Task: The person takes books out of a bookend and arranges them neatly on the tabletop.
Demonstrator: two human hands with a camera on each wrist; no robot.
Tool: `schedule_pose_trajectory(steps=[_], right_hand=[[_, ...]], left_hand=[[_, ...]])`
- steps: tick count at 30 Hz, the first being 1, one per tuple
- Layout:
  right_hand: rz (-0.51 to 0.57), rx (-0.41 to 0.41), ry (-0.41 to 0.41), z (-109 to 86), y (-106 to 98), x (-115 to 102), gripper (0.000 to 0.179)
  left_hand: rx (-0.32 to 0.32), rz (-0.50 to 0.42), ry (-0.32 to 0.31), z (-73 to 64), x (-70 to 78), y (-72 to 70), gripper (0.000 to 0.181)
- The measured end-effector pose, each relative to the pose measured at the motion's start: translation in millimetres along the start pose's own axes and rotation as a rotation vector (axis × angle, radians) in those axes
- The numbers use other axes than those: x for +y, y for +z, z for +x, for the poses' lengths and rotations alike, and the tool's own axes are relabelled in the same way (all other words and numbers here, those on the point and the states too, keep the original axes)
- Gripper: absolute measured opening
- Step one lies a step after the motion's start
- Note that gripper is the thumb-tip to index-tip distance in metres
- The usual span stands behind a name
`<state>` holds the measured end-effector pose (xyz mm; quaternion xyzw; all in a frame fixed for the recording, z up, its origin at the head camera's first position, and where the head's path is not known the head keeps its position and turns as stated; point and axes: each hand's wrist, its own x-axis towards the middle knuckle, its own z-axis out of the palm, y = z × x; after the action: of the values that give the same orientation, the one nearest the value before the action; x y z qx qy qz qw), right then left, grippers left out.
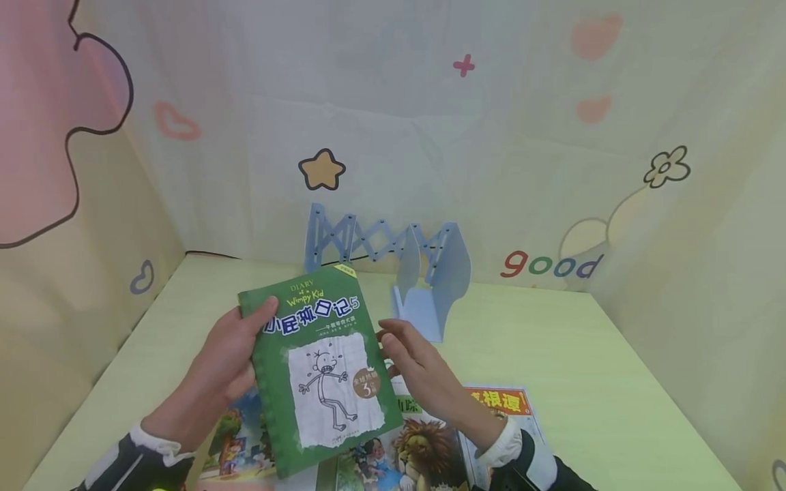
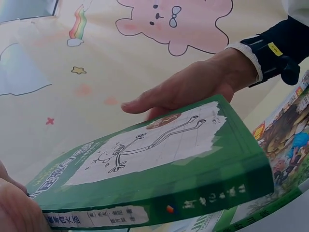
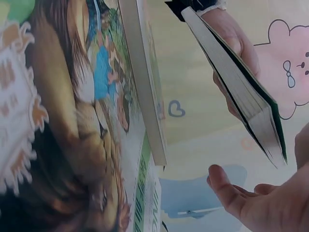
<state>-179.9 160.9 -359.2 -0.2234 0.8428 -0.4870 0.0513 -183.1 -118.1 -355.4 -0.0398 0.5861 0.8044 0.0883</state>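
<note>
My left hand [image 1: 230, 358] grips a green paperback book [image 1: 276, 382] by its spine side, with the thumb across the front cover. The cover reads "Diary of a Wimpy Kid" and shows a cartoon figure on a white patch. The book is tilted above the table. In the left wrist view its spine [image 2: 193, 205] faces the camera. My right hand [image 1: 430, 375] is beside the book's right edge with its fingers relaxed, holding nothing. From the right wrist view, that hand [image 3: 270, 203] appears apart from the book's page edges [image 3: 241, 92].
Behind the book stands a light blue expandable bookend rack [image 1: 451, 273] on the pale table [image 1: 583, 382]. Below the hands lie a book with a lion cover [image 1: 424, 443], a colourful book [image 1: 239, 443] and one with an orange title band [image 1: 510, 402]. A printed curtain [image 1: 393, 136] encloses the table.
</note>
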Motion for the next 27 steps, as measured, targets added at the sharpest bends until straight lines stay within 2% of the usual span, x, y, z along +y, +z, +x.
schedule_pose_trajectory(steps=[3, 9, 14, 20, 27], right_hand=[[0.056, -0.041, 0.034, -0.9, 4.8, -2.9, 0.052], [0.243, -0.108, 0.153, -1.9, 13.3, -7.2, 0.057], [0.285, -0.127, 0.219, -4.1, 18.2, -8.8, 0.054], [0.364, -0.188, 0.224, -6.5, 22.8, -7.9, 0.047], [0.428, -0.18, 0.21, -11.7, 25.9, -5.5, 0.046]], left_hand=[[-0.009, 0.001, -0.006, -0.4, -2.5, 1.9, 0.066], [-0.015, -0.003, -0.019, -2.6, -6.6, 6.9, 0.065], [-0.006, 0.002, -0.029, -3.6, -8.7, 10.3, 0.065], [-0.012, 0.006, -0.035, -3.6, -12.9, 10.8, 0.064], [-0.015, -0.022, -0.056, -3.7, -16.0, 10.7, 0.065]])
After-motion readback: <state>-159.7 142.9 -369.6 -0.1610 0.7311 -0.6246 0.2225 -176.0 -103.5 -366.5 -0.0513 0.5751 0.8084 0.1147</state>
